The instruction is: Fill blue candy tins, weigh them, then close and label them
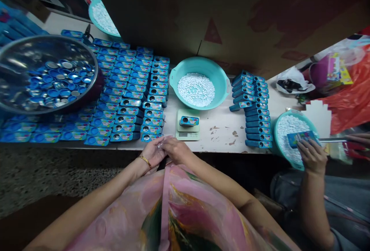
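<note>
since the small scale (188, 129) sits near the edge of the table (209, 116), the blue tin (192, 121) on its plate is just beyond my right hand (178, 151), its round hole facing up, i judge, so the opening stays easy to reach. my right hand meets my left hand (152, 153), fingers bent and hardly parted; whether they pinch anything small i cannot tell. a turquoise bowl (185, 66) of white pellets (195, 85) stands right behind the scale, probably to shorten the reach. to my left, tins (128, 111) are packed in rows, likely to save room, next to a steel bowl (17, 64) of blue caps (60, 83). rightward, a co-worker's hand (312, 155) holds another tin (299, 137) over pellets.
</note>
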Demonstrator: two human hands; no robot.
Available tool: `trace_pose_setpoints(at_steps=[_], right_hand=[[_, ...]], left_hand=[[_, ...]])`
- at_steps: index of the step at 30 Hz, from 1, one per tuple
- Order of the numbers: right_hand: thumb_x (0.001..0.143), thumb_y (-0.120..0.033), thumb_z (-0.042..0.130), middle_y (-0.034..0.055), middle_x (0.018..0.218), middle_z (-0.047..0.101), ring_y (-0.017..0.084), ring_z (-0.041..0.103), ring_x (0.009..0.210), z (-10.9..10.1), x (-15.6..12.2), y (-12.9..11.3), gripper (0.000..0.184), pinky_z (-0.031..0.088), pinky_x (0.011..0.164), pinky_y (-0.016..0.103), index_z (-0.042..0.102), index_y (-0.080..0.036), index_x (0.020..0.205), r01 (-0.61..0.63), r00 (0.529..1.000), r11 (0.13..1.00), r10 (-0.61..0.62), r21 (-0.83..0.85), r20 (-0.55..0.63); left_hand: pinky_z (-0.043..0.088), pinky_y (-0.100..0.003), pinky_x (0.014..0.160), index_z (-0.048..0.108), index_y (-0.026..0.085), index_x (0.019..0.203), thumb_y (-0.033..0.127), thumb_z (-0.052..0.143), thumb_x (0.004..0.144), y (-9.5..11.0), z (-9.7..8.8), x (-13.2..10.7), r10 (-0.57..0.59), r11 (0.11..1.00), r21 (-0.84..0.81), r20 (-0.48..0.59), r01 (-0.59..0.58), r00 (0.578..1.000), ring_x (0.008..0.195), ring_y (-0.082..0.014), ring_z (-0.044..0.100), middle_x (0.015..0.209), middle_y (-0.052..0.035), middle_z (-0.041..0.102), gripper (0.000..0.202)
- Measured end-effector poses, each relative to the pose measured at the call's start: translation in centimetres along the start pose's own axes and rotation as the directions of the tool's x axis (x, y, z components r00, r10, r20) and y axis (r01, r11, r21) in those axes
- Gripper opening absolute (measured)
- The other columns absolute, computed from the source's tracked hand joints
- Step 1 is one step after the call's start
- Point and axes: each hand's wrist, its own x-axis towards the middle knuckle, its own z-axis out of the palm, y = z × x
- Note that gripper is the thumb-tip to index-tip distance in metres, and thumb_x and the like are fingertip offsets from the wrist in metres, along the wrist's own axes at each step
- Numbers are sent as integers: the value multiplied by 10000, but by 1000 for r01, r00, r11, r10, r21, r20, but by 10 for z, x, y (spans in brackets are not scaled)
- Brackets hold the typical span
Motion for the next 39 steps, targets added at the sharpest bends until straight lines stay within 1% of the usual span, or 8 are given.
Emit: trace_pose_setpoints(at_steps=[6, 13, 20, 23, 27, 32, 35, 39], right_hand=[[810, -225, 480, 75, 991, 540, 197, 467, 875, 6, 9, -17, 217, 439, 689, 302, 543, -150, 1003, 2, 986, 971, 38, -240, 160], [807, -217, 490, 69, 937, 542, 188, 450, 855, -3, 9, -14, 172, 434, 654, 272, 555, -147, 949, 10, 980, 971, 39, -240, 197], [815, -156, 455, 56, 911, 575, 161, 480, 851, -32, 3, 16, 180, 425, 748, 266, 572, -164, 952, -119, 991, 989, 112, -88, -72], [810, -147, 448, 60, 896, 583, 152, 501, 889, -49, 5, 40, 179, 406, 814, 273, 589, -159, 919, -196, 952, 980, 194, 13, -237], [804, -158, 456, 55, 890, 591, 147, 526, 876, -59, 6, 67, 192, 419, 802, 266, 607, -171, 922, -301, 906, 952, 305, 57, -293], [848, -203, 408, 71, 1026, 574, 157, 505, 965, -54, -4, 56, 252, 411, 860, 292, 587, -187, 1025, -302, 878, 952, 295, 42, -377], [848, -214, 418, 82, 1061, 562, 180, 490, 966, -40, -9, 28, 275, 418, 846, 307, 557, -183, 1084, -214, 947, 974, 188, -75, -260], [782, -319, 524, 132, 994, 562, 239, 493, 869, -12, -7, 2, 343, 444, 749, 351, 563, -102, 1044, -47, 991, 968, 76, -246, 110]], left_hand=[[492, -195, 543, 578, 96, 783, 165, 394, 834, -2, -12, -6, -85, 996, 4, -13, 85, 996, 553, -98, 578, 642, -45, 592, 203], [497, -227, 591, 562, 106, 732, 169, 400, 834, 1, -8, -7, -41, 999, -13, 39, 42, 998, 566, -103, 565, 629, -38, 573, 201], [507, -281, 695, 581, 82, 724, 139, 416, 823, 5, 22, 9, 28, 999, 31, 89, -31, 996, 668, -141, 600, 681, -78, 616, 201], [484, -318, 804, 604, 32, 847, 146, 426, 817, 11, 33, 18, 71, 995, 57, 102, -77, 992, 863, -202, 600, 848, -153, 639, 214], [468, -320, 846, 597, -16, 918, 153, 440, 809, 15, 43, 29, 80, 993, 83, 96, -88, 992, 957, -239, 574, 927, -207, 625, 255], [481, -314, 819, 604, 11, 925, 98, 482, 771, 14, 51, 29, 120, 983, 130, 88, -131, 989, 915, -217, 593, 897, -181, 639, 215], [509, -277, 712, 599, 34, 951, 156, 449, 809, 11, 43, 19, 59, 990, 125, 106, -73, 993, 767, -166, 617, 854, -143, 647, 239], [508, -253, 625, 575, 52, 996, 238, 373, 861, 2, 17, 4, -45, 995, 97, 58, 39, 997, 676, -141, 612, 806, -117, 644, 306]])
